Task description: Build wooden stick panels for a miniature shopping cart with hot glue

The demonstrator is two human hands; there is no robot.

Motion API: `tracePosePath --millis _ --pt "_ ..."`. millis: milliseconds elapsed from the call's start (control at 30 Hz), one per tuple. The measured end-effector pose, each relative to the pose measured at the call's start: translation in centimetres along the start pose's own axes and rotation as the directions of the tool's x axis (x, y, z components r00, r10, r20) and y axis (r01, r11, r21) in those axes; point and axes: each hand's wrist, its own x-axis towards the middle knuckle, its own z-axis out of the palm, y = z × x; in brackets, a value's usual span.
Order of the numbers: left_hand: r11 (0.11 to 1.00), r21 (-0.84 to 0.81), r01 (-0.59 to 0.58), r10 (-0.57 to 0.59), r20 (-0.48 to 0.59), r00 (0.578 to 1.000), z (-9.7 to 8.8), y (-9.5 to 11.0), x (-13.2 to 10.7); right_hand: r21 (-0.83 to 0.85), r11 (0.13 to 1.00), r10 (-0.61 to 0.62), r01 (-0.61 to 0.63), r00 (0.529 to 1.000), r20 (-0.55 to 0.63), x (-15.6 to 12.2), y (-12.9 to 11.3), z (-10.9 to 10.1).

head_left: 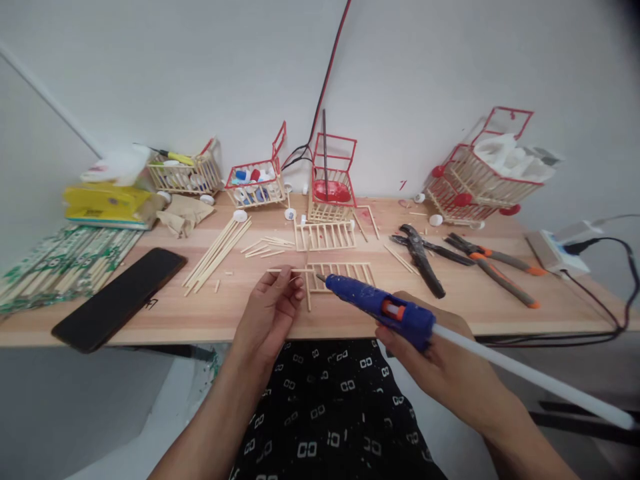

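My right hand (435,347) is closed around a blue glue gun (370,300), its nozzle pointing left. A long white glue stick (530,377) sticks out of the gun's back end. Between the thumb and fingers of my left hand (275,300) is a thin wooden stick (276,270), held level, with its right end by the nozzle. Just right of it lies a ladder-like stick frame (345,267), partly hidden behind the gun. A second stick frame (325,236) lies farther back on the table.
Along the wall stand small stick carts (255,183) with red trim. Loose sticks (217,257), a black phone (120,297) and wrapped chopsticks (65,263) lie to the left. Black-handled cutters (423,260), orange-grey pliers (500,270) and a power strip (557,253) with cables are at right.
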Motion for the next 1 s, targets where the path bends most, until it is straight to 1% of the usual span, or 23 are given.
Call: tracePosePath --millis 67,200,300,433,567,633,733,800,900,967,1000 --pt "1.0 0.003 -0.008 0.008 -0.007 1.0 0.0 0.0 0.0 0.009 1.0 0.024 -0.024 1.0 -0.012 -0.2 0.3 0.1" --pt "1.0 0.01 0.005 -0.005 -0.018 1.0 0.0 0.0 -0.1 0.023 0.993 0.118 -0.118 0.992 -0.036 -0.3 0.7 0.3" --pt "1.0 0.028 0.01 -0.009 -0.015 1.0 0.0 0.0 -0.1 0.018 0.994 0.112 -0.111 0.993 -0.022 0.1 0.5 0.3" --pt "0.998 0.06 -0.026 0.027 -0.022 0.999 -0.2 0.0 0.1 -0.017 0.999 0.036 -0.036 0.999 0.024 0.7 0.6 -0.1" --pt "0.992 0.092 -0.081 0.083 -0.023 0.996 -0.4 0.2 0.4 -0.113 0.986 -0.121 0.122 0.992 0.02 1.0 1.6 -0.1" --pt "0.99 0.103 -0.096 0.099 -0.03 0.995 -0.5 0.3 0.4 -0.175 0.973 -0.15 0.148 0.989 0.0 1.1 2.4 0.0" --pt "0.987 0.12 -0.108 0.117 -0.067 0.991 -0.4 0.7 0.6 -0.281 0.957 -0.099 0.073 0.992 -0.081 1.3 4.1 -0.4" --pt "0.984 0.143 -0.107 0.12 -0.089 0.989 -0.4 0.8 0.7 -0.335 0.942 -0.057 -0.004 0.984 -0.17 1.3 5.9 -1.3" --pt "0.981 0.167 -0.098 0.115 -0.096 0.989 -0.3 0.9 0.8 -0.421 0.896 0.007 -0.141 0.953 -0.304 1.0 9.9 -3.8" --pt "0.98 0.177 -0.089 0.108 -0.099 0.989 -0.3 1.0 0.8 -0.46 0.84 0.09 -0.287 0.91 -0.404 0.5 13.2 -5.8" --pt "0.979 0.183 -0.086 0.106 -0.103 0.989 -0.3 1.0 0.8 -0.468 0.809 0.144 -0.355 0.892 -0.428 0.2 14.8 -6.8"
